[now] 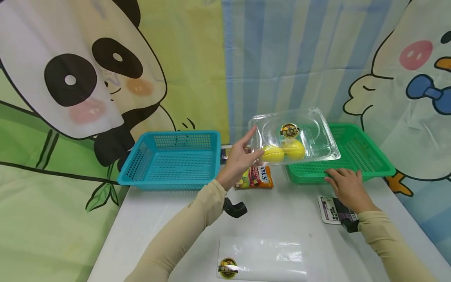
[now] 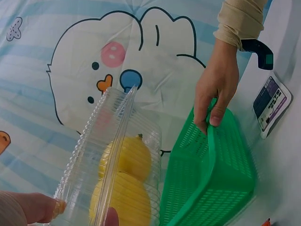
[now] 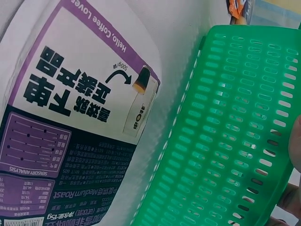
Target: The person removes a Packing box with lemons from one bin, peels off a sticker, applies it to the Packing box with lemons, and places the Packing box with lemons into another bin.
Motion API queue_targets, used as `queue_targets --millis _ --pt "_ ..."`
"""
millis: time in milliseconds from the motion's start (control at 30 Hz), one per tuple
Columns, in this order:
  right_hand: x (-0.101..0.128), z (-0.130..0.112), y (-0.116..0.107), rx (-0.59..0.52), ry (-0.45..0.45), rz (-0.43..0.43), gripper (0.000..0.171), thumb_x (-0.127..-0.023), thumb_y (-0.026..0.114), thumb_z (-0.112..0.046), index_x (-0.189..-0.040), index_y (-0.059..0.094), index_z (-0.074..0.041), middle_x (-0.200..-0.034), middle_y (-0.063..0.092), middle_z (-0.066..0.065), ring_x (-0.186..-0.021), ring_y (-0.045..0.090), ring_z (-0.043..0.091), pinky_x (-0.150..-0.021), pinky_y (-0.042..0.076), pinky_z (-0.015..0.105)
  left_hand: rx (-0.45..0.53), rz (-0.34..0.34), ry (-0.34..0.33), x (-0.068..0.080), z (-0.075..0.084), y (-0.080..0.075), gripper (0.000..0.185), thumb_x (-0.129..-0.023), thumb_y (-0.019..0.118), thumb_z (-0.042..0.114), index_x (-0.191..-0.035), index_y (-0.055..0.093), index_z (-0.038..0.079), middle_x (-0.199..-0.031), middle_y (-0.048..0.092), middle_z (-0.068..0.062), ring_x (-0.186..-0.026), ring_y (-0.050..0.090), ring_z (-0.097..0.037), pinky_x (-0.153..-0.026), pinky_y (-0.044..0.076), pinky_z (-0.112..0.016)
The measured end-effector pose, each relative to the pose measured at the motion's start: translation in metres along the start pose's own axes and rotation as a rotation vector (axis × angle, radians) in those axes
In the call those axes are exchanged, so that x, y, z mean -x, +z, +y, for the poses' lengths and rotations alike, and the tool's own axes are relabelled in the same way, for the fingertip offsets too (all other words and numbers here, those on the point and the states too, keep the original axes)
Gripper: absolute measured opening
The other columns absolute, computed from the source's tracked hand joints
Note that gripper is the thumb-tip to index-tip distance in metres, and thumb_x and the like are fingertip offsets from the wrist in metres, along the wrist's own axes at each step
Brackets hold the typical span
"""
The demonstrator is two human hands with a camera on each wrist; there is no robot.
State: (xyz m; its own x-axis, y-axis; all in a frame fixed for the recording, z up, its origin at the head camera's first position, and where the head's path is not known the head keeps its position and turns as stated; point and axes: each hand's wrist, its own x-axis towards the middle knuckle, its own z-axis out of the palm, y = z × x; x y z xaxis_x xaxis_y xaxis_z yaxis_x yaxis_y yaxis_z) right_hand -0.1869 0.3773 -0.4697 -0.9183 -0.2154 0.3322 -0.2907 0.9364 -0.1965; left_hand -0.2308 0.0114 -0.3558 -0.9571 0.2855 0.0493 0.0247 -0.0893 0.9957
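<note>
My left hand (image 1: 239,158) holds a clear plastic clamshell box (image 1: 311,135) by its left end, thumb on one face and fingers on the other. Two yellow lemons (image 1: 294,150) show through its lower side, and a round black-and-gold sticker (image 1: 289,130) is on the plastic. The box is raised above the table and overlaps the left part of a green basket (image 1: 370,156) in the head view. On that basket's near rim, my right hand (image 1: 350,192) pinches the edge between thumb and fingers, as the left wrist view (image 2: 217,87) shows.
A blue basket (image 1: 169,185) stands at the back left. Between the baskets lie an orange candy bag (image 1: 262,178) and a dark packet (image 1: 224,156) behind it. A purple-and-white coffee pouch (image 3: 75,117) lies before the green basket. A glossy white sheet (image 1: 264,254) with a sticker is nearest.
</note>
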Motion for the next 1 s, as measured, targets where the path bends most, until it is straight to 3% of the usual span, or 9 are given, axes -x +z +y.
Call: queue_targets --millis 200,500,667,933,1000 --pt "0.001 -0.001 -0.001 -0.001 -0.025 0.035 0.027 -0.102 0.059 -0.017 -0.126 0.063 -0.005 -0.117 0.063 0.031 -0.114 0.048 0.061 -0.098 0.018 0.086 0.037 0.0 0.002 -0.021 0.003 0.018 0.085 -0.091 0.068 -0.004 -0.155 0.036 0.042 -0.17 0.02 0.001 -0.072 0.054 -0.015 -0.074 0.061 -0.041" --pt "0.004 0.0 0.0 -0.003 -0.041 0.063 0.025 -0.101 0.062 -0.015 -0.124 0.064 -0.006 -0.111 0.065 0.028 -0.11 0.051 0.06 -0.095 0.023 0.08 0.073 -0.021 -0.001 -0.044 -0.002 0.056 0.088 -0.088 0.065 -0.011 -0.157 0.035 0.037 -0.17 0.019 0.001 -0.05 0.043 -0.009 -0.059 0.057 -0.031" --pt "0.002 -0.001 -0.001 0.001 -0.026 0.043 0.026 -0.102 0.06 -0.017 -0.126 0.063 -0.006 -0.114 0.064 0.029 -0.113 0.049 0.061 -0.096 0.022 0.082 0.064 0.017 0.001 -0.056 -0.007 0.082 0.088 -0.087 0.064 -0.012 -0.157 0.038 0.034 -0.169 0.024 0.0 -0.042 0.037 -0.008 -0.046 0.047 -0.021" --pt "0.0 -0.002 0.0 0.017 -0.012 0.023 0.027 -0.102 0.06 -0.017 -0.126 0.063 -0.005 -0.115 0.064 0.029 -0.114 0.049 0.061 -0.098 0.021 0.083 -0.005 0.113 -0.028 -0.074 -0.018 0.113 0.091 -0.081 0.065 -0.015 -0.154 0.043 0.035 -0.167 0.028 0.002 -0.044 0.038 -0.007 -0.043 0.04 -0.018" --pt "-0.001 -0.002 0.0 0.019 -0.007 0.02 0.027 -0.103 0.059 -0.018 -0.126 0.063 -0.005 -0.115 0.064 0.029 -0.114 0.049 0.06 -0.099 0.021 0.083 -0.039 0.124 -0.038 -0.077 -0.022 0.117 0.092 -0.081 0.064 -0.015 -0.154 0.042 0.035 -0.167 0.028 0.003 -0.048 0.046 -0.008 -0.043 0.039 -0.018"
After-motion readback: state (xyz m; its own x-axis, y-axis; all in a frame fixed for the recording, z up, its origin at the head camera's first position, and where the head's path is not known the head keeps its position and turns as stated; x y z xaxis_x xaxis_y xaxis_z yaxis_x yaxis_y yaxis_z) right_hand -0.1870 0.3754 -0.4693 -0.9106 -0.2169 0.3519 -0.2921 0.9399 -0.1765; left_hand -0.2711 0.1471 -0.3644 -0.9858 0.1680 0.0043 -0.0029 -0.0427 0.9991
